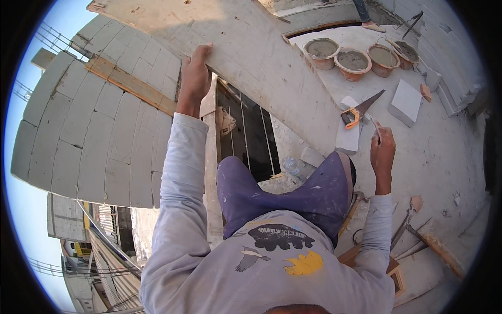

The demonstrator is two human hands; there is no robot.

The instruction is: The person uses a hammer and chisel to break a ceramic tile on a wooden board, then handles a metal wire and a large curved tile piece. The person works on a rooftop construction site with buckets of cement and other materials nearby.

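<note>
A wide pale board (251, 57) slants from the upper left down toward my knees. My left hand (194, 76) grips its near edge, thumb uppermost, with some fingers hidden. On the right, my right hand (383, 149) is closed round a slim, pale, stick-like tool (375, 124); its kind I cannot make out. Just left of that hand a handsaw (361, 111) with an orange handle lies over a white block (347, 140). A larger white block (405, 102) rests farther right.
Several buckets of grey mortar (353, 62) stand at the far right. Below the board is a dark opening (256, 136) crossed by thin rods. A block wall (99, 136) with a wooden plank (130, 83) rises at left. Another person's foot (373, 26) shows far off.
</note>
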